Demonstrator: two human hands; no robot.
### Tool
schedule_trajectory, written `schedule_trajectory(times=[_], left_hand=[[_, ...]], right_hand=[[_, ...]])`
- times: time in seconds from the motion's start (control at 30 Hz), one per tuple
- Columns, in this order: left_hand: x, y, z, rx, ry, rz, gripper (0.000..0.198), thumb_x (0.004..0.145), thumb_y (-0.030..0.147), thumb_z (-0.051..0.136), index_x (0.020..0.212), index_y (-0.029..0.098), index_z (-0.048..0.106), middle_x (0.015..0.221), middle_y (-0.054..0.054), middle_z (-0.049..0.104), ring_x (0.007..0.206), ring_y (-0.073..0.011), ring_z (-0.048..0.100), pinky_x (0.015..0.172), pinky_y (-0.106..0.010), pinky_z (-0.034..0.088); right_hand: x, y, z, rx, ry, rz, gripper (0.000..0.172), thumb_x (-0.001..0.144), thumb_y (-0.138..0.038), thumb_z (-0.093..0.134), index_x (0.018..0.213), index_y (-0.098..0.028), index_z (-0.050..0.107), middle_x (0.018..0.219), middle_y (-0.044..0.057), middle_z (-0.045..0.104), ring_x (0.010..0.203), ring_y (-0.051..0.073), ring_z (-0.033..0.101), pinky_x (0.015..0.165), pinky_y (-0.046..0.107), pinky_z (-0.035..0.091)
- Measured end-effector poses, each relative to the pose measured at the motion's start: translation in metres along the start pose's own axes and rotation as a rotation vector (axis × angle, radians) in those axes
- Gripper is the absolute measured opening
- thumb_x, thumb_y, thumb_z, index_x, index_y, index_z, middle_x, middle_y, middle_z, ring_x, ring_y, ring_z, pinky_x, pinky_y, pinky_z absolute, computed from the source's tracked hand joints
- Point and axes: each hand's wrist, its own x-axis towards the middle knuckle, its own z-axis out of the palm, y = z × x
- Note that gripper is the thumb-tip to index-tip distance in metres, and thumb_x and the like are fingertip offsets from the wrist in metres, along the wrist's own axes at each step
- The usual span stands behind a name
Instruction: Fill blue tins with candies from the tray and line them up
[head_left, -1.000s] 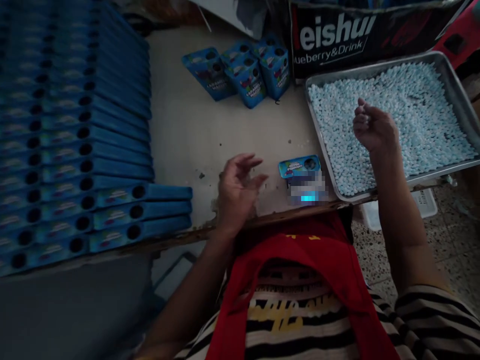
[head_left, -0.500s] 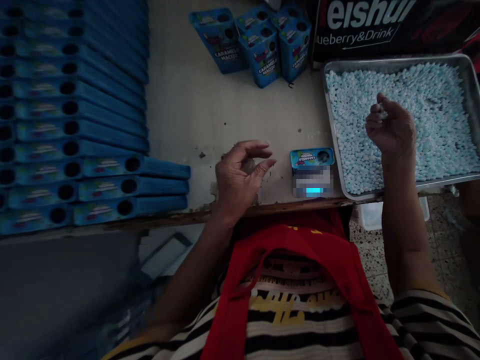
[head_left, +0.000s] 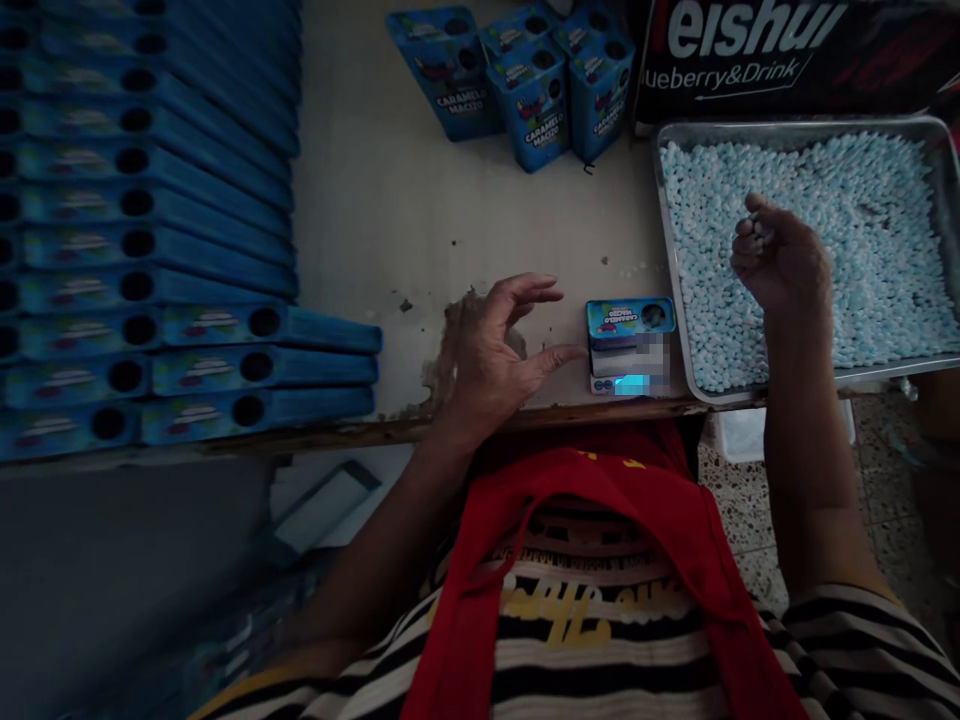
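Observation:
My left hand [head_left: 504, 350] hovers over the table left of a small digital scale [head_left: 604, 384], thumb and fingers spread with nothing between them. On the scale rests a blue candy box [head_left: 621, 318] with a dark round opening in its top. My right hand [head_left: 784, 255] is curled above a metal tray [head_left: 670, 250] and holds a few small candies [head_left: 757, 230] that show at its fingers. Pale blue and white candies [head_left: 870, 260] fill the tray.
Stacks of blue boxes [head_left: 217, 240] cover the table's left side. Several upright blue boxes [head_left: 540, 120] stand at the back. Behind the tray is a black printed carton [head_left: 735, 75]. The table's worn front edge [head_left: 390, 432] runs just before my body.
My left hand has moved a little right toward the scale, and its thumb and fingers have spread wider. The right hand stays over the tray, still curled round candies.

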Motion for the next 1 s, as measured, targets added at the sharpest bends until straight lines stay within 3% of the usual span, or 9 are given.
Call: schedule_trajectory(times=[0.2, 0.37, 0.47, 0.53, 0.6, 0.7, 0.83, 0.9, 1.0], left_hand=[[0.008, -0.006, 0.028, -0.019, -0.102, -0.009, 0.075, 0.082, 0.044, 0.107, 0.143, 0.026, 0.068, 0.144, -0.01, 0.078, 0.135, -0.0327, 0.077, 0.118, -0.047, 0.064], [0.009, -0.008, 0.047, 0.003, -0.112, -0.091, 0.057, 0.076, 0.028, 0.107, 0.121, 0.024, 0.072, 0.112, 0.0, 0.082, 0.104, -0.0239, 0.08, 0.093, -0.031, 0.064], [0.015, -0.003, 0.048, -0.027, -0.117, -0.056, 0.042, 0.085, 0.027, 0.1, 0.115, 0.023, 0.071, 0.102, 0.002, 0.081, 0.095, -0.0207, 0.079, 0.086, -0.027, 0.062], [0.031, 0.003, 0.045, 0.001, -0.131, 0.043, 0.034, 0.093, 0.025, 0.093, 0.121, 0.024, 0.073, 0.108, 0.0, 0.082, 0.099, -0.0213, 0.08, 0.09, -0.028, 0.064], [0.059, 0.011, 0.042, 0.1, -0.129, 0.206, 0.028, 0.099, 0.022, 0.084, 0.125, 0.025, 0.075, 0.115, -0.003, 0.083, 0.106, -0.0236, 0.08, 0.099, -0.033, 0.065], [0.111, 0.029, 0.043, 0.299, -0.095, 0.484, 0.025, 0.104, 0.016, 0.072, 0.126, 0.026, 0.078, 0.126, -0.007, 0.083, 0.123, -0.0277, 0.078, 0.116, -0.041, 0.062], [0.157, 0.05, 0.06, 0.383, -0.045, 0.738, 0.031, 0.113, 0.015, 0.057, 0.132, 0.026, 0.079, 0.136, -0.007, 0.081, 0.141, -0.0295, 0.071, 0.129, -0.047, 0.056], [0.165, 0.051, 0.07, 0.366, -0.046, 0.756, 0.032, 0.113, 0.014, 0.056, 0.128, 0.027, 0.081, 0.133, -0.007, 0.082, 0.138, -0.0302, 0.072, 0.126, -0.048, 0.058], [0.163, 0.039, 0.085, 0.359, -0.027, 0.607, 0.032, 0.105, 0.01, 0.064, 0.123, 0.029, 0.083, 0.129, -0.006, 0.083, 0.131, -0.0317, 0.073, 0.123, -0.048, 0.06]], right_hand=[[-0.008, -0.005, 0.004, 0.026, 0.074, -0.273, 0.027, 0.098, -0.055, 0.063, 0.086, -0.031, 0.068, 0.103, 0.01, 0.082, 0.108, 0.028, 0.076, 0.089, 0.043, 0.061], [-0.018, -0.006, 0.005, -0.277, 0.023, -0.469, 0.05, 0.108, -0.071, 0.051, 0.097, -0.03, 0.077, 0.148, 0.009, 0.078, 0.152, 0.042, 0.064, 0.106, 0.061, 0.057], [-0.02, -0.005, 0.011, -0.253, 0.078, -0.531, 0.046, 0.108, -0.072, 0.058, 0.103, -0.031, 0.078, 0.148, 0.008, 0.077, 0.156, 0.039, 0.062, 0.108, 0.056, 0.059], [-0.021, -0.006, 0.018, -0.145, 0.088, -0.436, 0.045, 0.108, -0.073, 0.062, 0.103, -0.031, 0.077, 0.133, 0.009, 0.081, 0.141, 0.034, 0.072, 0.099, 0.047, 0.063], [-0.025, -0.008, 0.028, -0.019, 0.045, -0.233, 0.048, 0.106, -0.076, 0.066, 0.1, -0.029, 0.075, 0.112, 0.009, 0.083, 0.114, 0.03, 0.08, 0.084, 0.039, 0.065], [-0.032, -0.009, 0.043, 0.166, -0.067, 0.098, 0.056, 0.103, -0.082, 0.071, 0.098, -0.026, 0.072, 0.088, 0.006, 0.079, 0.083, 0.024, 0.077, 0.069, 0.033, 0.063], [-0.037, -0.008, 0.054, 0.431, -0.099, 0.289, 0.057, 0.108, -0.082, 0.067, 0.106, -0.025, 0.069, 0.086, 0.004, 0.079, 0.077, 0.023, 0.076, 0.071, 0.035, 0.068], [-0.037, -0.007, 0.053, 0.531, -0.075, 0.337, 0.053, 0.112, -0.077, 0.063, 0.11, -0.024, 0.068, 0.089, 0.005, 0.079, 0.079, 0.024, 0.077, 0.074, 0.037, 0.07], [-0.037, -0.005, 0.05, 0.623, -0.04, 0.399, 0.045, 0.119, -0.066, 0.057, 0.112, -0.022, 0.067, 0.089, 0.007, 0.077, 0.08, 0.024, 0.077, 0.076, 0.037, 0.073]])
